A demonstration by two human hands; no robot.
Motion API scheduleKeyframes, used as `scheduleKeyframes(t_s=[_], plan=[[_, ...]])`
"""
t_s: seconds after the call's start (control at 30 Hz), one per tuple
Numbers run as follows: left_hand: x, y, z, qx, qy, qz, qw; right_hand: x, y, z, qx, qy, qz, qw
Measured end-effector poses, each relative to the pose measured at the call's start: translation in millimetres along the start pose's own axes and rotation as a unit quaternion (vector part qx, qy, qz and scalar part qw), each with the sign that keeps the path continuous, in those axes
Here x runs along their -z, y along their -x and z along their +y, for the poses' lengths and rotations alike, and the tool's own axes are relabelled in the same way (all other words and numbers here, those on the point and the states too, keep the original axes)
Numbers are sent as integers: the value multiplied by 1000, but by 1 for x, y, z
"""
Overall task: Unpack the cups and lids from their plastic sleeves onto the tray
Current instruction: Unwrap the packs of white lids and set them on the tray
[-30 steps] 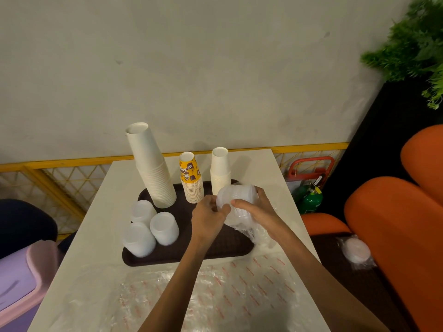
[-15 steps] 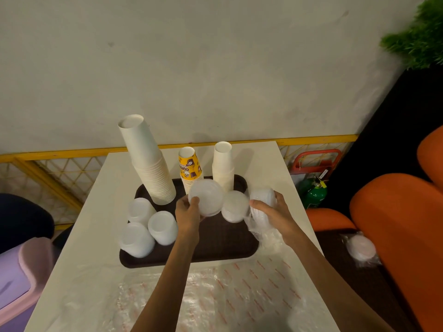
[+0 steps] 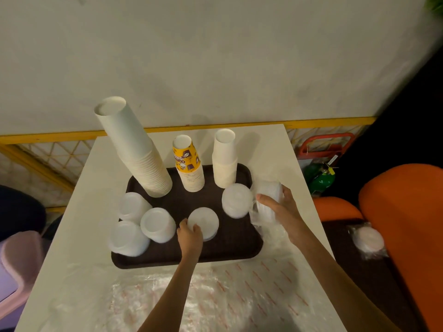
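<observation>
Since half a second ago my left hand (image 3: 190,238) has come down from mid-air to the brown tray (image 3: 187,262). It has brought its stack of lids (image 3: 203,223) to the tray's middle, just right of the three lid stacks (image 3: 157,224) standing at the left. My right hand (image 3: 282,209) has stayed at the tray's right edge.

Left grip: fingers and thumb are curled round the near side of the stack of lids. The stack looks to be at the tray floor, but I cannot tell whether it bears fully.

Right grip: the fingers are wrapped round the plastic sleeve (image 3: 266,200), which has lids inside. The thumb points toward a second loose stack (image 3: 236,200) at the sleeve's mouth. Motion blur hides whether that stack rests on the tray or hangs from the sleeve.

Step in hand, as I judge it: setting the left stack down.

- Lower it square, so the bottom lid lands flat, and do not let go until the weight is on the tray.
- Open the fingers outward rather than drag them back. These light lids would likely slide or fan out.
- Keep a gap to the neighbouring lid stacks and stay clear of the yellow printed cups (image 3: 189,164) behind, which would topple easily.
- Hold the sleeve steady with the right hand so nothing spills onto the table (image 3: 275,149).
</observation>
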State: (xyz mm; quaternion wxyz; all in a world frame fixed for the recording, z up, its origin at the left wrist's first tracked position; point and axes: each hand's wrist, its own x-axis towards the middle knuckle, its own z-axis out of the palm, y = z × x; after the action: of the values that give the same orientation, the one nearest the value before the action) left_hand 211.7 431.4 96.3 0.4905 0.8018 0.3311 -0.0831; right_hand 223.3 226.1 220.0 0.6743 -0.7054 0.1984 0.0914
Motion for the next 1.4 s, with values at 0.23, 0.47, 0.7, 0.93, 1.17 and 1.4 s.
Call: scheduleKeyframes(t_s=[0.23, 0.47, 0.7, 0.93, 1.17, 1.4], plan=[[-9, 9, -13, -126, -179, -16, 976, 5, 4, 4, -3, -5, -14, 1000], [-11, -12, -7, -212, -342, -91, 911, 9, 6, 6, -15, 0, -6, 1000], [-9, -23, -4, -226, -396, -122, 882, 6, -1, 5, -24, 52, 34, 998], [-7, -20, -3, -226, -396, -118, 882, 2, -3, 4, -30, 76, 57, 995], [-3, -14, -2, -240, -367, -102, 893, 3, -3, 4, -33, 73, 53, 995], [-5, -9, 1, -258, -374, -94, 886, 5, -3, 7, -37, 59, 63, 996]])
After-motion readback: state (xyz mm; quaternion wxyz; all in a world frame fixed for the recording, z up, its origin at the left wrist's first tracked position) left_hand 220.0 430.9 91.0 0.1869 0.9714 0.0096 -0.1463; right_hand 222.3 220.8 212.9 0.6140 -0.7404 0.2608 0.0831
